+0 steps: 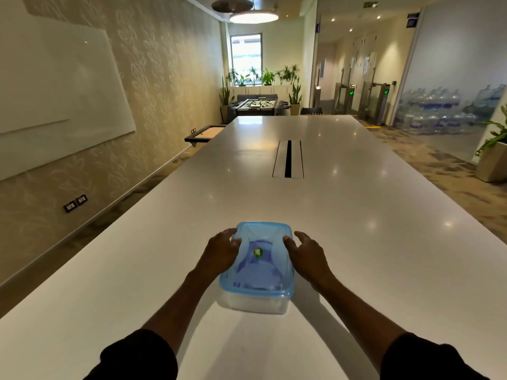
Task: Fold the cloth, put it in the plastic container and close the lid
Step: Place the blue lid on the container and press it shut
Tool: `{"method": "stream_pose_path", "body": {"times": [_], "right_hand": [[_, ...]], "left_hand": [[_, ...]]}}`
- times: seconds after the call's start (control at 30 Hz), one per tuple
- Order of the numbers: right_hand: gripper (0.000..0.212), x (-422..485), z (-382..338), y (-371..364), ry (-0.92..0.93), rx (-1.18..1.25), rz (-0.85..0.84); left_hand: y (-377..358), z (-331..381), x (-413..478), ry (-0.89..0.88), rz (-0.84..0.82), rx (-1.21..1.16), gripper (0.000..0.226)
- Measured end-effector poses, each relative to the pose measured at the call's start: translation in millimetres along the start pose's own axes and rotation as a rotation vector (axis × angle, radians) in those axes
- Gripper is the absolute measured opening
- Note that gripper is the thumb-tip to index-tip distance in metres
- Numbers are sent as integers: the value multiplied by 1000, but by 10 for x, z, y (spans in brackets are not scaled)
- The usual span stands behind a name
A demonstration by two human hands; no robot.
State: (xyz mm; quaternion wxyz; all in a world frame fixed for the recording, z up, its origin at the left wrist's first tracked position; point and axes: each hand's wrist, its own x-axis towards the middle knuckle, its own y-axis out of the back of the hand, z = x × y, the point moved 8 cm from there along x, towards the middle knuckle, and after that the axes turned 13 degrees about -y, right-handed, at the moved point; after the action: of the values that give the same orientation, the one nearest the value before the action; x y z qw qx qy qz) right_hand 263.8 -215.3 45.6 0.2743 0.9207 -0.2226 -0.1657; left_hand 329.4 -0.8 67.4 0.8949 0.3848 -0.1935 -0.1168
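A clear plastic container (255, 304) with a translucent blue lid (260, 272) stands on the white table (356, 242), near its front edge. A round green sticker sits in the middle of the lid. The lid lies on top of the container. My left hand (220, 252) grips the lid's left edge, thumb on top. My right hand (308, 256) rests against the lid's right edge, thumb on the lid and fingers partly spread. A pale shape shows dimly through the container's wall; I cannot tell whether it is the cloth.
A long cable slot (288, 159) runs down the table's middle, far ahead. A whiteboard (55, 100) hangs on the left wall. A foosball table (259, 105) and plants stand beyond the far end. Stacked water bottles (439, 111) and a planter (492, 163) are at the right.
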Motion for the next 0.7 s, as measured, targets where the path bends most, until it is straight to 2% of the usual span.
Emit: {"method": "stream_pose_path", "body": {"times": [0.07,0.23,0.43,0.57,0.7], "right_hand": [[51,-80,32,-77,23,29,-44],[42,-128,15,-107,94,46,-26],[42,-133,-3,-112,118,37,-12],[42,-123,7,-122,112,24,-15],[40,-140,11,-117,114,35,-18]], "left_hand": [[-27,-21,-124,-5,7,1,40],[-9,-51,-165,-3,44,9,39],[-21,-79,-201,43,64,-92,39],[-65,-203,-248,156,98,-363,36],[-124,-309,-258,182,133,-558,34]]}}
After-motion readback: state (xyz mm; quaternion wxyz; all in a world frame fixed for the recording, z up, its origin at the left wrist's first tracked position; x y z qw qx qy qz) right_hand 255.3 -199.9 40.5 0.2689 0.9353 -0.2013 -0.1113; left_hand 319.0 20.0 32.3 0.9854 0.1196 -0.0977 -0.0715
